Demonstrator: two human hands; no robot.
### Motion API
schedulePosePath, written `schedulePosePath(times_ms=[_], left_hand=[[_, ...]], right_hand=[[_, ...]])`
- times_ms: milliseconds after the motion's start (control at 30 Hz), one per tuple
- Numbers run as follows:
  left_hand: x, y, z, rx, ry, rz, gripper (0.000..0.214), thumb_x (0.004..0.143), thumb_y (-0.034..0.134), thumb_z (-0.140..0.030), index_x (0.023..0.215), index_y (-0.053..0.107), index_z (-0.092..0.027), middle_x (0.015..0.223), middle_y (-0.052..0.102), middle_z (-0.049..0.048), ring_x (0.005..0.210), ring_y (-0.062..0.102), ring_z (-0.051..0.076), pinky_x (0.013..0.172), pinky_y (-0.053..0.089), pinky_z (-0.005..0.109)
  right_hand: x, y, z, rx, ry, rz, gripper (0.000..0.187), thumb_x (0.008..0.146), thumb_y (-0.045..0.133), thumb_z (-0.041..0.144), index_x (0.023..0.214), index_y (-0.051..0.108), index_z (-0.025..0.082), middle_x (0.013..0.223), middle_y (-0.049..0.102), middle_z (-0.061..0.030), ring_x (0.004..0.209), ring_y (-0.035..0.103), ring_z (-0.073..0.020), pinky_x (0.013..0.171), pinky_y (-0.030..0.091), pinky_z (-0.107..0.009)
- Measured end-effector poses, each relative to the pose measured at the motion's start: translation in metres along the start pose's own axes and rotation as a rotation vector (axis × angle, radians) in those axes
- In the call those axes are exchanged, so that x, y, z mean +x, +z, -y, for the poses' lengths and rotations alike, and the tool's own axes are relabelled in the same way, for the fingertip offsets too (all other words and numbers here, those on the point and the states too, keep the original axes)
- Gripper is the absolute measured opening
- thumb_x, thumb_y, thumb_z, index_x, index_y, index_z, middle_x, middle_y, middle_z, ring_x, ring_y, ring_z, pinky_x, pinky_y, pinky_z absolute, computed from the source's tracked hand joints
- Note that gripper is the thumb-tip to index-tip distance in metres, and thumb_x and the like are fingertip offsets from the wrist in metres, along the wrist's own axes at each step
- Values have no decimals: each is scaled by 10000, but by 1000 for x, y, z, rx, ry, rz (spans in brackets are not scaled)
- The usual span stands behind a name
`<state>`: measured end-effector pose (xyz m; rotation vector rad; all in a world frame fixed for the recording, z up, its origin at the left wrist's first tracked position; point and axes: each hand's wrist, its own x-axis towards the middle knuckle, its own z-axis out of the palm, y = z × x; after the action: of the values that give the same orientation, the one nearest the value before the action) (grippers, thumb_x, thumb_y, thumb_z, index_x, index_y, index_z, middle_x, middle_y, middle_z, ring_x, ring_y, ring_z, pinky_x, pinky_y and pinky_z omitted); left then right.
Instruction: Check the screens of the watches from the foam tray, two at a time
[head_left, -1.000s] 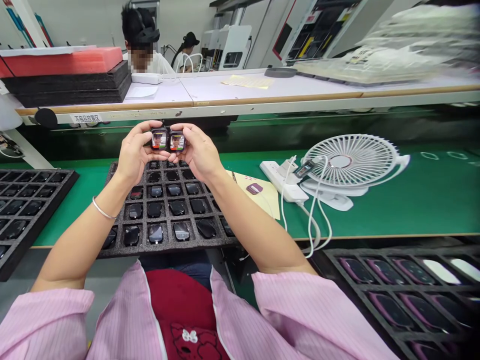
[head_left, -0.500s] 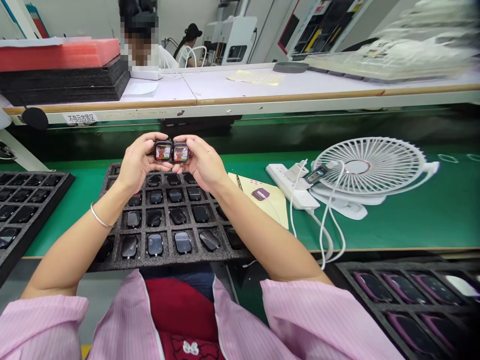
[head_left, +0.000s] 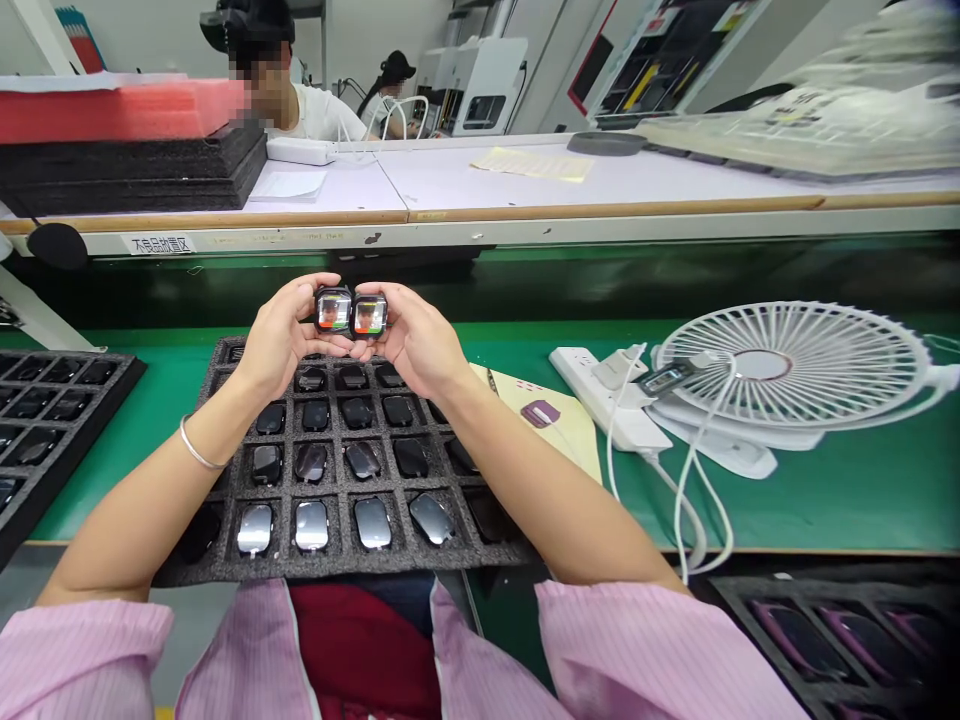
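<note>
My left hand point(head_left: 281, 335) pinches a small black watch body point(head_left: 333, 310) whose screen is lit with a red and green picture. My right hand point(head_left: 416, 340) pinches a second lit watch body point(head_left: 370, 314) right beside it, the two touching side by side. Both are held up above the far end of a black foam tray point(head_left: 225, 400). Several dark, unlit watch bodies point(head_left: 311, 525) lie in the tray's pockets. A thin bangle sits on my left wrist.
A white desk fan point(head_left: 795, 375), a power strip point(head_left: 611, 405) with white cables, and a yellow paper point(head_left: 555, 420) lie to the right on the green belt. More foam trays sit at far left point(head_left: 45, 420) and lower right point(head_left: 840, 630). People sit beyond the back shelf.
The view has shifted, so the tray and fan appear lower and to the right. My hands keep both lit watch bodies together and have sunk slightly toward the tray.
</note>
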<state>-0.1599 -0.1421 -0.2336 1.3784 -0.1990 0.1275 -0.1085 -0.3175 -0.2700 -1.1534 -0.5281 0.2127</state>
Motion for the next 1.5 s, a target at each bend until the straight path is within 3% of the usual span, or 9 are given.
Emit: schedulePosePath(times_ms=[233,467,633,933,1300,1500], left_hand=[[0,-2,8,-3,-18,2,511,790,705,-513,1176,650,-183,881,722,6,625,761,177,626,657,306],[-1,-5,19,45,-42,-5,548,677,700,-208,1217,614,-175,922,733,-18,646,767,142,652,664,268],[2,-9,28,59,-40,8,604,643,682,-136,1238,596,-189,990,756,-10,658,761,121,657,660,243],[5,-14,44,90,29,27,597,669,766,-135,1235,585,-192,988,732,-2,636,731,99,622,630,207],[-6,-14,47,141,131,70,531,738,861,-183,1188,583,-223,970,697,-21,635,669,60,627,597,169],[-10,-12,47,99,152,79,516,729,813,-131,1183,579,-208,972,691,-27,644,691,54,635,611,160]], right_hand=[[-3,-1,-3,66,21,0,393,917,738,550,1116,671,218,793,705,11,575,693,-161,574,584,-314],[-4,-9,-12,75,59,15,368,920,697,494,1144,649,206,780,713,12,600,717,-168,586,595,-311],[-2,-14,-19,91,86,30,365,896,649,430,1174,609,198,793,724,18,617,728,-166,613,610,-317],[-8,-20,-23,64,111,81,565,707,773,187,1237,583,221,940,737,42,709,751,-131,700,639,-281],[-21,-23,-26,-17,13,167,527,868,823,290,1323,564,230,1064,710,-15,778,747,-136,760,669,-300],[-22,-21,-26,36,38,154,567,763,752,129,1291,576,232,1037,729,12,775,761,-133,772,672,-297]])
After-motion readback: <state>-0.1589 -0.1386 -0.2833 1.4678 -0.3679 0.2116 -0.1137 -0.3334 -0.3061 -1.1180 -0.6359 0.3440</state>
